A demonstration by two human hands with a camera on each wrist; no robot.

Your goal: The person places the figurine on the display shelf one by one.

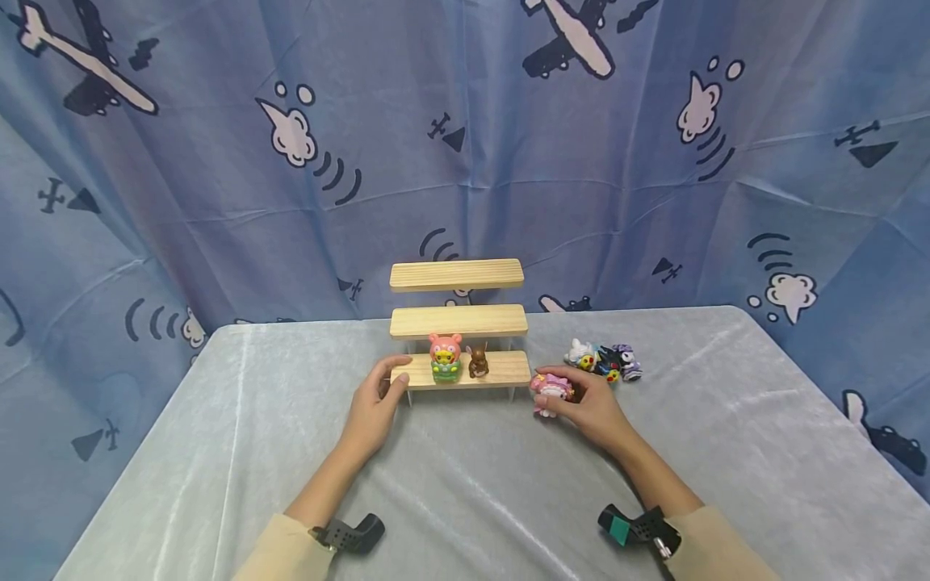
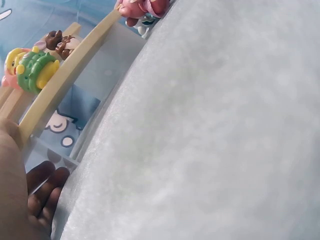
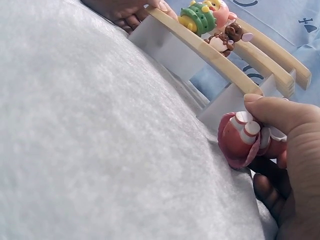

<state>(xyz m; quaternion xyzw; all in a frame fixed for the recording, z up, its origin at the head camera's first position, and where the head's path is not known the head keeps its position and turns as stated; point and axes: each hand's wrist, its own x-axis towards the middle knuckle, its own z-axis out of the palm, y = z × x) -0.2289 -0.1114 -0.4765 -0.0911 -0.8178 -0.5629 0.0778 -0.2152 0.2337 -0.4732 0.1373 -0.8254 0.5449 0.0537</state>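
Note:
A three-step wooden display shelf (image 1: 501,369) with clear side supports stands at the table's far middle. On its lowest step sit a figurine in a pink hood and green outfit (image 1: 446,359) and, to its right, a small brown animal figurine (image 1: 478,362). My left hand (image 1: 372,407) grips the left end of that step, thumb on the wood and fingers near the clear support. Just off the right end, my right hand (image 1: 597,406) holds a pink-and-white figurine (image 1: 550,390) between thumb and fingers. In the right wrist view this figurine (image 3: 235,142) is tilted, its white feet showing.
Several figurines, among them a white one (image 1: 581,353) and a purple one (image 1: 627,361), are grouped right of the shelf, behind my right hand. A pale cloth covers the table (image 1: 450,500). A blue patterned curtain (image 1: 407,145) hangs behind.

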